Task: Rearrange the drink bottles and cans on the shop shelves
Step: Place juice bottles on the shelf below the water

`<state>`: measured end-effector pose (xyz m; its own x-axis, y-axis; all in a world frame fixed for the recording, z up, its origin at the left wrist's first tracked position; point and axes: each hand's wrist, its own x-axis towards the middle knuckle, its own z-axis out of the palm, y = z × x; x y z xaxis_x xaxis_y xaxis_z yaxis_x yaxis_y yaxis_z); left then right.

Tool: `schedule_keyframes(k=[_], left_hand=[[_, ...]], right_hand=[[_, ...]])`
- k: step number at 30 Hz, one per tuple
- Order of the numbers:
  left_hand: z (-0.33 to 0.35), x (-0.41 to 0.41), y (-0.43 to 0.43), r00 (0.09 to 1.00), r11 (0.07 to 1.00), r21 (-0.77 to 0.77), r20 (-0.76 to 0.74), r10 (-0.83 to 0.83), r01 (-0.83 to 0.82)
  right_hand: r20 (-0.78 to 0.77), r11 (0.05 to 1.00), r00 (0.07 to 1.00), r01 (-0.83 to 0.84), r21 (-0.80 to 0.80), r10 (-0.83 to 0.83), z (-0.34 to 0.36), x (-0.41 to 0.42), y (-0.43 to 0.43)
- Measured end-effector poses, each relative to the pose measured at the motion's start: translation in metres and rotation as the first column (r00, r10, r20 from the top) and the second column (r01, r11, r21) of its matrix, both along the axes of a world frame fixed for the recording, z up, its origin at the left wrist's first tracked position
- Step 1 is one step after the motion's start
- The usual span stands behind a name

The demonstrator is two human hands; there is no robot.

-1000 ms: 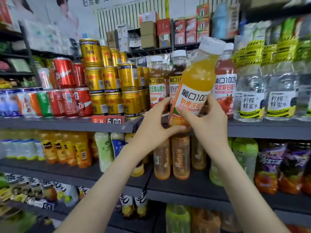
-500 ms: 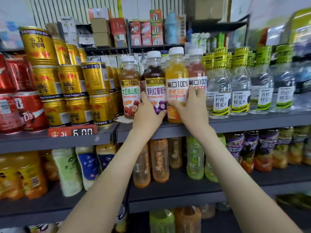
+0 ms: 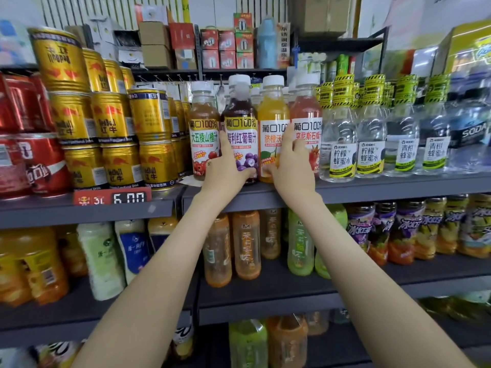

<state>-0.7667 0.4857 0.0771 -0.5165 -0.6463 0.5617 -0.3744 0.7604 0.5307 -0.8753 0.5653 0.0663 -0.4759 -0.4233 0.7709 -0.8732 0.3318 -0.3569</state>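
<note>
1. The orange juice bottle (image 3: 273, 123) stands upright on the upper shelf (image 3: 385, 185), third from the left in the front row of juice bottles.
2. It is held by the right hand (image 3: 292, 168): the thumb is pressed low on its front and the fingers (image 3: 288, 134) are curled at its 3 o'clock side, against the red juice bottle (image 3: 308, 112).
3. The purple juice bottle (image 3: 240, 120), touching it at 9 o'clock, is gripped by the left hand (image 3: 225, 171), with one finger laid up its left side and the thumb across its base.
4. The brown juice bottle (image 3: 203, 134) is left untouched at the row's left end.
5. This row is judged nearly settled, with labels turned forward. Release is left, as are any other rows that need sorting.
6. Four juice bottles are counted in front, and more caps are seen behind.
7. Four clear bottles (image 3: 341, 144) with yellow-banded caps are counted at 3 o'clock.
8. Gold cans (image 3: 111, 123) are stacked three high at 9 o'clock. Their total cannot be told.
</note>
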Motion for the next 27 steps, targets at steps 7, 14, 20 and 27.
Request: schedule_keyframes(k=[7,14,20,27], left_hand=[[-0.024,0.008,0.043,0.987,0.954,-0.264,0.022,0.156,-0.145],[-0.129,0.0,0.127,0.97,0.862,-0.491,-0.12,-0.212,0.128],[-0.204,-0.043,0.207,0.938,0.945,-0.062,0.16,-0.307,0.32],[-0.275,-0.14,0.33,0.83,0.921,0.216,0.401,-0.386,0.324]], right_hand=[[-0.063,0.989,0.997,-0.041,-0.14,0.033,-0.021,0.017,0.025],[-0.185,0.963,0.969,-0.196,-0.184,0.162,-0.116,0.026,0.121],[0.042,0.99,0.99,-0.139,0.013,0.138,-0.19,-0.012,0.214],[0.289,0.976,0.956,-0.014,0.219,-0.051,-0.276,-0.104,0.353]])
